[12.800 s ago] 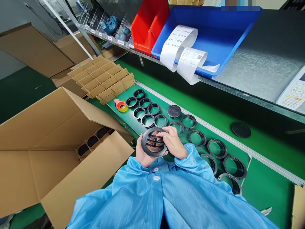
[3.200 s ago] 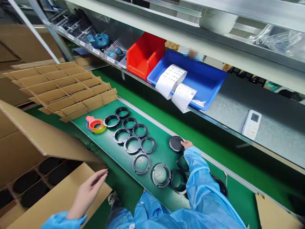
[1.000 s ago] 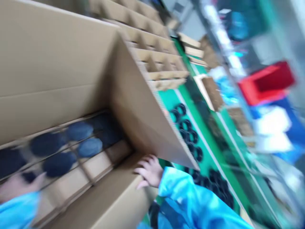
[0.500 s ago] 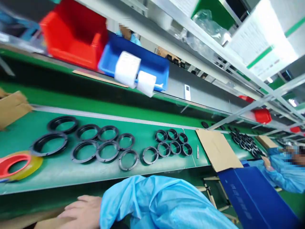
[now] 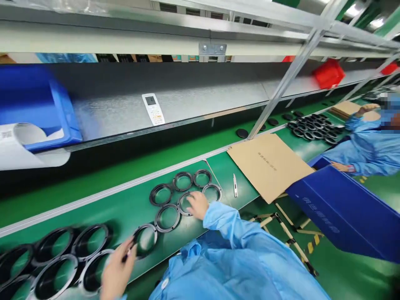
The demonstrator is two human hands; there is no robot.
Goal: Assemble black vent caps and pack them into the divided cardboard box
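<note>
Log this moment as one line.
left hand: at black ring | right hand: at second ring | silver tool: on green table

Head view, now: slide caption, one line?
Left hand and right hand each at a black ring on the green bench, a knife lying farther right.

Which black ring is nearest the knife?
The ring just right of the right hand, ending the front row; every other ring lies farther from the knife.
</note>
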